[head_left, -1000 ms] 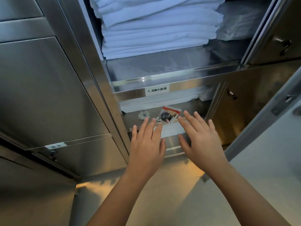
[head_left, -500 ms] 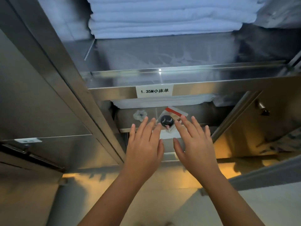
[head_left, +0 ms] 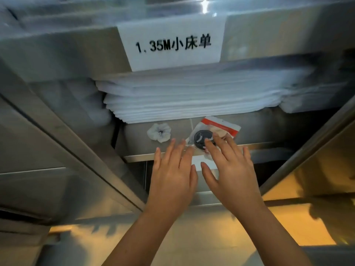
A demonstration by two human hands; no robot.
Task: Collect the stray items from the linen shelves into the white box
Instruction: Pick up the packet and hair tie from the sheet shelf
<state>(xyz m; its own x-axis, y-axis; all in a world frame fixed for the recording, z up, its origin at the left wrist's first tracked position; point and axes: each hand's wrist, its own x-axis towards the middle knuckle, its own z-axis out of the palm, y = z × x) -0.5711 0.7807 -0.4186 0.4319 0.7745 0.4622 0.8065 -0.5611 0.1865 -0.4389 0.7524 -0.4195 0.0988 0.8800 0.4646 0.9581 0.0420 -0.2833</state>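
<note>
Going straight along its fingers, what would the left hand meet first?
Likely the scrunchie, just ahead of the left hand's outer fingers; the bag lies close beside its inner fingers. Depth unclear.

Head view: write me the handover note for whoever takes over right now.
Left hand: open, empty, over the shelf lip near the scrunchie.
Right hand: open, fingertips at the disc on the packet; no grip yet.
Done: nothing; all three lie on the shelf before the linen.
Left: move them into the white box, out of view.
</note>
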